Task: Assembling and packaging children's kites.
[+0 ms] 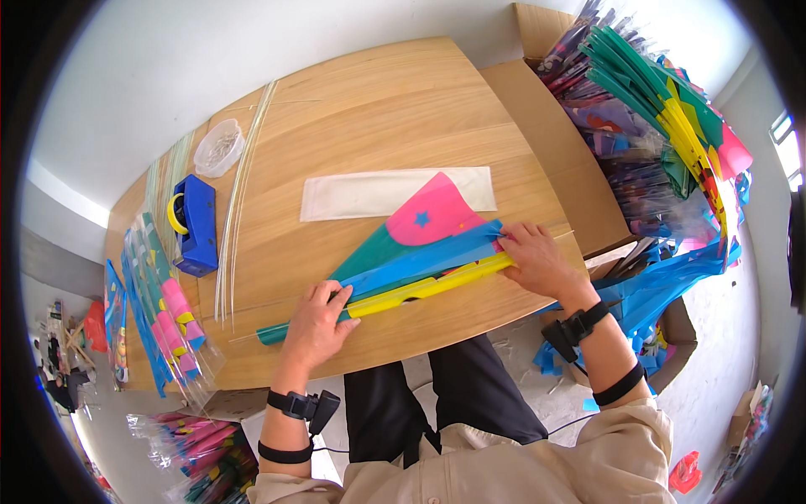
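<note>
A multicoloured plastic sheet [428, 220], partly rolled lengthwise, lies across the near part of the table. Pink with a blue star, blue, green and yellow show on it. My left hand [316, 326] is closed over the roll near its green left end, thumb along the near side. My right hand [537, 259] grips the roll's right end, fingertips at the blue edge. A thin rod tip sticks out beyond the roll on the left. Just behind the sheet lies a flat off-white strip [353, 196], partly covered by the pink corner.
On the left of the wooden table [369, 109] are a blue tape dispenser [198, 227], a clear tub [220, 147], long thin rods [239, 210] and coloured sheets in clear sleeves [164, 302]. A cardboard box [554, 160] full of packed sheets stands at the right edge.
</note>
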Available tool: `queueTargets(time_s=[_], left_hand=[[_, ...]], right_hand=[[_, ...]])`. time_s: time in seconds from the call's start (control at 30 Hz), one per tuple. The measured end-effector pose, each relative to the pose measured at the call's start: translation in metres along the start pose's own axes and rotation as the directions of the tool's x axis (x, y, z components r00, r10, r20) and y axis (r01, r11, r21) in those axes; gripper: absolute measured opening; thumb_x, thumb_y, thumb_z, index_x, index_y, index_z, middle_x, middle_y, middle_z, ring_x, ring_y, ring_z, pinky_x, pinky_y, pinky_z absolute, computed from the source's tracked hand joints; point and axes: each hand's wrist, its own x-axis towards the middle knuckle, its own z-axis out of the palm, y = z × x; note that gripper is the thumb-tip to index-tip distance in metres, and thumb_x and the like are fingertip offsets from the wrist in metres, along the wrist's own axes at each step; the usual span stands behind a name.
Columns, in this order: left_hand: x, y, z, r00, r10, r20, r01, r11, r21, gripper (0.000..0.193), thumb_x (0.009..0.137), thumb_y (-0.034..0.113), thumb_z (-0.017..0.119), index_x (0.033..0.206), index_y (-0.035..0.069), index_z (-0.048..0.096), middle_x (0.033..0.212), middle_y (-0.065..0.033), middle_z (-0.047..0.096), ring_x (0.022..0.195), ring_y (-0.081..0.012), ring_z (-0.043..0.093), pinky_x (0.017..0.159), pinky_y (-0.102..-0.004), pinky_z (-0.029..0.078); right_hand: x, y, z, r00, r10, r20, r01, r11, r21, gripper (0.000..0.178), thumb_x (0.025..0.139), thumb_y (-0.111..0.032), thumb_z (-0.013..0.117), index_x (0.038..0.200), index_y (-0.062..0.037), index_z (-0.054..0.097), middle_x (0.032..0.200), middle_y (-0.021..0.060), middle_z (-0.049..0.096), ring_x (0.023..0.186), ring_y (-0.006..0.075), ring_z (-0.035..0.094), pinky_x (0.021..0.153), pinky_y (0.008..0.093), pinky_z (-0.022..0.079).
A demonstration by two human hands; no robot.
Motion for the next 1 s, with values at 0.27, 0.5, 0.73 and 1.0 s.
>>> queueTargets(time_s=[0.27, 0.5, 0.73, 1.0], left_hand=[[0.03, -0.038, 0.003, 0.952, -0.266, 0.153, 0.306, 0.852, -0.425, 0.027, 0.085, 0.012, 0.068, 0.11, 0.002, 0.068, 0.088, -0.0161, 0.063, 0.089, -0.0326, 0.061, 0.079, -0.0402, 0.05], [0.028, -0.008, 0.02, 0.968, -0.055, -0.244, 0.05, 0.998, -0.028, 0.026, 0.079, 0.01, 0.071, 0.103, 0.0, 0.063, 0.102, -0.014, 0.06, 0.097, -0.035, 0.057, 0.085, -0.0422, 0.047], [0.014, -0.001, 0.022, 0.953, 0.085, -0.292, -0.071, 0.996, 0.061, 0.025, 0.079, 0.007, 0.07, 0.102, 0.0, 0.063, 0.103, -0.0141, 0.06, 0.098, -0.0348, 0.057, 0.083, -0.0437, 0.048], [0.045, -0.033, 0.01, 0.96, -0.279, 0.031, 0.28, 0.948, -0.15, 0.02, 0.09, 0.024, 0.064, 0.09, 0.004, 0.063, 0.08, -0.0179, 0.067, 0.077, -0.0384, 0.064, 0.068, -0.0467, 0.05]], right_hand=[[0.064, 0.019, -0.013, 0.9, 0.357, 0.248, -0.395, 0.91, 0.122, 0.039, 0.076, -0.043, 0.075, 0.083, -0.0044, 0.071, 0.077, 0.0151, 0.065, 0.078, 0.035, 0.063, 0.069, 0.0422, 0.05], [0.073, 0.007, 0.007, 0.902, 0.43, -0.03, -0.431, 0.901, -0.044, 0.046, 0.07, -0.039, 0.081, 0.094, -0.0034, 0.066, 0.09, 0.0151, 0.066, 0.09, 0.0352, 0.063, 0.078, 0.0424, 0.05], [0.046, -0.007, 0.006, 0.911, -0.287, -0.295, 0.292, 0.956, -0.028, 0.042, 0.072, -0.035, 0.081, 0.094, -0.0061, 0.06, 0.094, 0.0132, 0.064, 0.096, 0.0322, 0.062, 0.085, 0.0401, 0.048], [0.083, -0.015, -0.016, 0.932, 0.21, 0.295, -0.234, 0.971, 0.051, 0.059, 0.07, -0.019, 0.077, 0.124, -0.0081, 0.056, 0.114, 0.0121, 0.065, 0.107, 0.0331, 0.06, 0.091, 0.0449, 0.044]])
